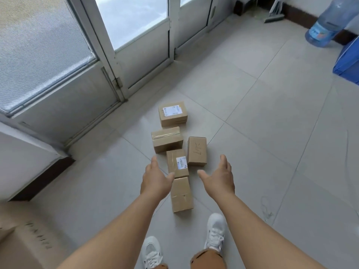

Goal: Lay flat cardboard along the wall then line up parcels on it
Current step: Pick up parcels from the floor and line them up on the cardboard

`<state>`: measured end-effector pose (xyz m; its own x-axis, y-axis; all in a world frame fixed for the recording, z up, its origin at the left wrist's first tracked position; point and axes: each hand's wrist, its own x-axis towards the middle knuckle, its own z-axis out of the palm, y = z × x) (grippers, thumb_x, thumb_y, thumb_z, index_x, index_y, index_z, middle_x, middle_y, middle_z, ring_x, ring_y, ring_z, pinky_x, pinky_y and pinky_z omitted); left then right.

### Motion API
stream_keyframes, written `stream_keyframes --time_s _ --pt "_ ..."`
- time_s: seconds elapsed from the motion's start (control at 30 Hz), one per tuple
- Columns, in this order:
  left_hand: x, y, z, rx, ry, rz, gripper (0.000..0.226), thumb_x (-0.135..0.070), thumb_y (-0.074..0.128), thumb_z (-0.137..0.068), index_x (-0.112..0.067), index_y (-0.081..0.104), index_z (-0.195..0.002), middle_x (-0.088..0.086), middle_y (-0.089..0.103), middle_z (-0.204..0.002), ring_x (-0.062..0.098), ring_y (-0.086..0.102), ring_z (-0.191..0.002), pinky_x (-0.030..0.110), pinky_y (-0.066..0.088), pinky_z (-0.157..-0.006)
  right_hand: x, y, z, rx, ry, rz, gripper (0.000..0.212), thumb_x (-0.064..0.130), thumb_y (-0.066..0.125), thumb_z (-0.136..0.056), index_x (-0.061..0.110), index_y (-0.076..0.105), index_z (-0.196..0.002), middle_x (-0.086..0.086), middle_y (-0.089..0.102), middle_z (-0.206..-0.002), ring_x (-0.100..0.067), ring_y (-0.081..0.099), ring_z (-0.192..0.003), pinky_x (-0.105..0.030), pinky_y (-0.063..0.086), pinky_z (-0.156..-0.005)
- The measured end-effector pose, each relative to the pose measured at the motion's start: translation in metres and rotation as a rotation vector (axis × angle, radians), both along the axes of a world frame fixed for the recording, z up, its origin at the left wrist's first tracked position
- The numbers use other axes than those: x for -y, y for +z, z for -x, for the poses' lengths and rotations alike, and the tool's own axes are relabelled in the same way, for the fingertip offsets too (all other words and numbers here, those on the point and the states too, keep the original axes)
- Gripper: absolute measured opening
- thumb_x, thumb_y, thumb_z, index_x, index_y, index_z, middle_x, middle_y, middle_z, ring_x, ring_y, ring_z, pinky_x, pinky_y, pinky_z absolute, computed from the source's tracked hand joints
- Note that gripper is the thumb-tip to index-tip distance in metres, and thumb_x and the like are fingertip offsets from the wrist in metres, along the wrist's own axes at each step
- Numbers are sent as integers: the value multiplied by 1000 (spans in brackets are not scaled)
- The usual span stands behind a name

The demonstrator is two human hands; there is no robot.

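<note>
Parcel step, by the look of it, though no flat cardboard shows under the parcels; bare tiled floor beneath all of them. Only cardboard in view: a large brown carton at 8 o'clock, by the white wall and its dark skirting. Cannot tell whether a sheet already lies along the wall out of frame.

Both hands reaching forward and down, fingers straight and spread, holding nothing. Left hand just at 9 o'clock of the labelled middle parcel, thumb near its lower corner, probably above it rather than touching. Right hand at 3 o'clock of the same parcel, apart from it, just below the pencil-marked parcel.

Next move, likely: closing both palms on the sides of the labelled middle parcel, or of the nearest parcel lying at 6 o'clock from it, then lifting clear without nudging neighbours that sit touching or nearly so. Needed first, if not yet done: flat cardboard down by the wall.

Count:
- parcels: five, including the taped parcel and the far labelled parcel at 12 o'clock
- shipping labels in sight: two
- hands: two
- white shoes: two
- large carton: one
- blue water jug at 2 o'clock: one
- glazed doors: at least two panels
</note>
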<state>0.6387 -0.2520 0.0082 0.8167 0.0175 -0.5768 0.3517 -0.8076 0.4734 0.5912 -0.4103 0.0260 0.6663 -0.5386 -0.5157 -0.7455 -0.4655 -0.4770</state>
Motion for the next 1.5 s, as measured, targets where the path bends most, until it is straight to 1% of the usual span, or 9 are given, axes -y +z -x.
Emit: stream_keyframes --time_s 0.3,0.63,0.83,0.93,1.03,1.2,1.3,1.4,1.5 --pt "67 -144 -62 -127 142 -87 92 -36 68 -84 -23 6 -152 5 29 -151 27 38 -133 42 42 -101 71 -156 -89 -203 197 -49 92 41 62 -88 18 1 -153 -4 13 -158 -26 23 -141 -40 30 -108" --pt "112 -340 -96 -247 220 -119 97 -32 70 -83 -24 2 -152 6 29 -148 27 38 -131 39 38 -99 118 -349 -160 -358 441 70 88 53 56 -88 16 6 -151 -12 24 -149 -35 32 -131 -43 34 -102" --pt "112 -421 -105 -311 242 -142 111 -37 75 -76 -32 -7 -150 12 28 -145 31 44 -126 42 42 -99 122 -431 -199 -415 379 128 113 60 63 -79 23 -17 -151 -13 -10 -159 -42 17 -139 -52 31 -105" --pt "113 -445 -104 -331 231 -157 121 -41 77 -73 -35 -19 -147 14 24 -146 34 45 -124 45 42 -99 124 -460 -208 -419 340 142 129 69 68 -68 28 -26 -147 -9 -22 -158 -44 10 -141 -58 30 -104" --pt "114 -459 -103 -306 233 -149 128 -43 78 -71 -39 -29 -142 13 23 -145 33 48 -120 45 45 -95 123 -478 -205 -440 315 136 136 69 72 -62 31 -29 -145 -10 -25 -156 -43 13 -140 -56 32 -104" --pt "116 -462 -117 -240 259 -82 129 -42 79 -70 -40 -27 -143 7 28 -141 29 49 -120 41 45 -93 121 -482 -192 -436 401 126 137 61 76 -61 38 -33 -141 -7 -22 -155 -37 19 -134 -49 38 -99" --pt "117 -460 -124 -244 314 -49 128 -36 80 -72 -33 -24 -146 5 26 -149 26 43 -129 37 40 -96 123 -481 -183 -416 440 100 136 57 79 -61 42 -30 -141 -4 -22 -154 -34 16 -137 -50 36 -102" --pt "112 -459 -128 -292 394 -8 120 -32 79 -76 -25 -16 -150 4 23 -155 24 36 -136 36 35 -102 136 -485 -179 -311 359 0 133 47 83 -64 38 -20 -146 -4 -5 -155 -31 23 -138 -46 33 -108" --pt "108 -463 -132 -305 450 30 109 -31 78 -77 -25 -1 -152 3 34 -151 26 40 -133 37 34 -105 148 -488 -180 -219 156 -174 127 38 84 -67 28 -11 -151 -3 13 -153 -24 32 -137 -42 34 -109"
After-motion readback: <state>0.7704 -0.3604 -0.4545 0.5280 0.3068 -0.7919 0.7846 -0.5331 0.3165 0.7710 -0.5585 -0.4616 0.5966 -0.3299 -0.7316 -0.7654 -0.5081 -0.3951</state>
